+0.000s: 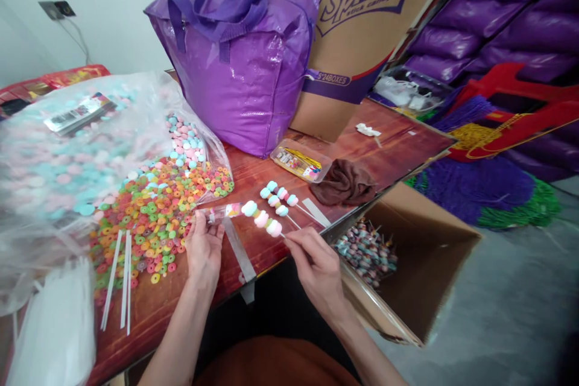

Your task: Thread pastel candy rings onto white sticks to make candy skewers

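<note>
My right hand (316, 265) pinches the white stick of a candy skewer (261, 219), threaded with pastel marshmallow-like pieces and gummy rings. Its far tip points left, at the mouth of a clear printed wrapper (226, 212). Between the thumb and fingers of my left hand (204, 244) is the other end of that wrapper. Whether the tip is inside the wrapper is hard to tell. Just beyond lie two more candy skewers (274, 199) on the red-brown table (246, 178). Left of my left hand spreads a pile of colourful gummy rings (154, 211).
White sticks (118, 280) and a bundle of white sticks (58, 325) lie at left, near a clear bag of pastel candies (67, 157). Behind stand a purple bag (239, 72) and a carton (353, 18). A brown cloth (346, 184) and an open box (425, 265) are at right.
</note>
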The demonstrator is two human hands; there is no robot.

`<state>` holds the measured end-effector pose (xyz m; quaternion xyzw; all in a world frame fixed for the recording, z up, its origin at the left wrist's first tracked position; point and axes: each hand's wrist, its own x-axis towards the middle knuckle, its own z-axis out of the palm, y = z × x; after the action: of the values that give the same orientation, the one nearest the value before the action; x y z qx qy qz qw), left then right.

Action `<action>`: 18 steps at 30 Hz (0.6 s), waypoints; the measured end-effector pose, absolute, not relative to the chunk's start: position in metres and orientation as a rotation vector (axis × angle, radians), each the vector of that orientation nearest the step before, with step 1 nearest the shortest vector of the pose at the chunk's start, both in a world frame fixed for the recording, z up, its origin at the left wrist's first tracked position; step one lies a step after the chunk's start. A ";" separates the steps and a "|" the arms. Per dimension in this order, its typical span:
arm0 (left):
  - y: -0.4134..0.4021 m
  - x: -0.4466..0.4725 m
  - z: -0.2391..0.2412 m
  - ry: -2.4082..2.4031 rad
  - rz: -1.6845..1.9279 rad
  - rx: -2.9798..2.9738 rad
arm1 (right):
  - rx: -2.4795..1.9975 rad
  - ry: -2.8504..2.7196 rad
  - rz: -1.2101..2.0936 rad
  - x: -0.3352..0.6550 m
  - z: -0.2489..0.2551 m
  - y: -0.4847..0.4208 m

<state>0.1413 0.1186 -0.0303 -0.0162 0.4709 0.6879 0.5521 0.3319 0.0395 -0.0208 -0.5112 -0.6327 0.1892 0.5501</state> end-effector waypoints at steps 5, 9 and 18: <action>0.121 0.137 -0.036 1.141 1.676 0.126 | -1.256 -1.655 0.486 0.344 -0.017 0.037; 0.123 0.133 -0.036 1.161 1.650 0.358 | -1.264 -1.695 0.612 0.352 -0.013 0.039; 0.123 0.128 -0.033 1.231 1.674 0.501 | -1.237 -1.549 0.567 0.343 -0.012 0.043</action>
<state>0.1282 0.1226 -0.0333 0.2055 0.5050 0.6865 0.4811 0.3428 0.0430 -0.0123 -0.5146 -0.6444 0.2360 0.5141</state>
